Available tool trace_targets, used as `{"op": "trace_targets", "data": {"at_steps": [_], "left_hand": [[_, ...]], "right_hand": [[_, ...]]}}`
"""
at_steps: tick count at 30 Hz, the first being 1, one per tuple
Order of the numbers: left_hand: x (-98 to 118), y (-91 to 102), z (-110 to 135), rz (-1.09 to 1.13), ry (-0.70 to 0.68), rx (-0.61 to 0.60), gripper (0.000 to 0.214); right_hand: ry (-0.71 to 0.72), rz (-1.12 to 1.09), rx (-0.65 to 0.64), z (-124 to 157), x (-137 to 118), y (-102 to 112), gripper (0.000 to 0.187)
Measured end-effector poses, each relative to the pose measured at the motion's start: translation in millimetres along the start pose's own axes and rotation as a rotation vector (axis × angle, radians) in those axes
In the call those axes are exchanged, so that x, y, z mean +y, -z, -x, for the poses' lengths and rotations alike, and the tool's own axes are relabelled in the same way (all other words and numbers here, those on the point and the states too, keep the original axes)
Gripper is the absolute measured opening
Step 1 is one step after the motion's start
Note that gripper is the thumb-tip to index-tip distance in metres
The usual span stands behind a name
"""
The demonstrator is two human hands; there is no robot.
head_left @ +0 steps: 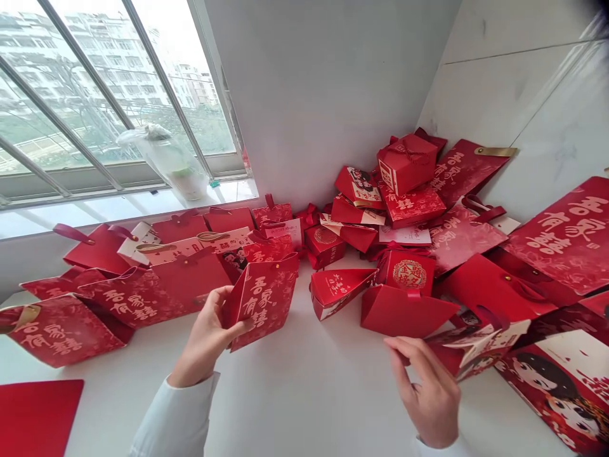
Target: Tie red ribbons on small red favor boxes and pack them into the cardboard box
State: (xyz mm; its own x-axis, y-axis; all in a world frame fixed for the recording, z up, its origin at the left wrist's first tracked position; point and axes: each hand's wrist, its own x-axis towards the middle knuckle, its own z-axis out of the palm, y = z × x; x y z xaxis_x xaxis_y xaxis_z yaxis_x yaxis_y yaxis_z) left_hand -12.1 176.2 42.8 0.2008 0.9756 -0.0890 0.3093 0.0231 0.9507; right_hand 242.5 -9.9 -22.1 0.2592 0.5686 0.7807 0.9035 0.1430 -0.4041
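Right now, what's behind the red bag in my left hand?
Behind the red bag in your left hand lies a row of red gift bags; it covers the nearest ones' lower parts.

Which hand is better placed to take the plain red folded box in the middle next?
Right, probably. The right hand lies just below the plain red box, fingers on a flat printed bag; the left hand is gripping a red gift bag further away.

Small red gift bag (pixel 264 301), white calligraphy on front, stands open and tilted, its left edge pinched betw. thumb and fingers (pixel 231 327) of left hand (pixel 204 343). Flattened red-and-cream bag (pixel 476 349) lies just right of right hand's (pixel 428 390) fingertips (pixel 397 346); grip unclear.
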Motion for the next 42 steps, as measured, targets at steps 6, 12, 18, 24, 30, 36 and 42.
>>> {"op": "trace_targets", "data": {"at_steps": [6,12,18,24,30,36,42], "left_hand": [[-43,-32.5,9,0.160,-0.020,0.195,0.051],[-49,-22.9,18,0.062,-0.155,0.124,0.062],[-43,-7.7,1,-0.100,-0.215,0.085,0.043],[-39,17.7,5,-0.100,-0.183,0.198,0.048],[-43,63.0,12,-0.102,-0.124,0.276,0.054],[-48,96.0,7,-0.077,-0.124,0.276,0.052],[-60,113.3,-2,-0.007,-0.154,0.418,0.054]], "right_hand": [[0.046,0.150,0.050,-14,1,18,0.015],[0.102,0.212,0.092,-9,0,19,0.022],[0.058,0.492,0.172,-43,12,49,0.043],[0.111,0.404,-0.298,-69,35,49,0.044],[0.145,0.107,-0.449,-68,37,49,0.033],[0.159,-0.331,-0.679,-92,-25,15,0.021],[0.091,-0.408,-0.699,-117,-94,-80,0.019]]}}
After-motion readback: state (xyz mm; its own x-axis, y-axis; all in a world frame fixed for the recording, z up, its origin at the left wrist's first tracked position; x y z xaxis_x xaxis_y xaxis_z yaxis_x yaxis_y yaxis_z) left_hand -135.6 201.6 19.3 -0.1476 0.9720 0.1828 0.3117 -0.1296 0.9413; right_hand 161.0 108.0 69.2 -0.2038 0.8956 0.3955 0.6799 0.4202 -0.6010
